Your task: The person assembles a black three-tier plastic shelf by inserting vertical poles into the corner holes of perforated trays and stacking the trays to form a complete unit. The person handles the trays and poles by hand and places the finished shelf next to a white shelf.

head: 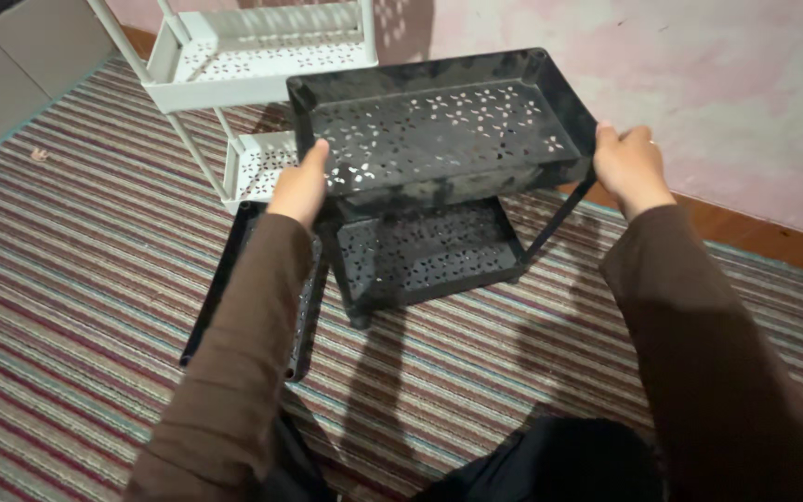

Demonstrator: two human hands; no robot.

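I look down at a black plastic rack with perforated shelves. Its top shelf (439,125) is a rectangular tray with flower-shaped holes, and it tilts slightly. My left hand (301,184) grips the near left edge of that tray. My right hand (629,165) grips its right edge. Below it sits the lower black shelf (425,251), joined by thin black posts and standing on the carpet. Both my arms wear brown sleeves.
A third black tray (225,279) lies flat on the striped carpet (76,279) under my left arm. A white rack of the same kind (262,56) stands behind, to the left. A pink wall (717,74) and a wooden skirting run at the back right.
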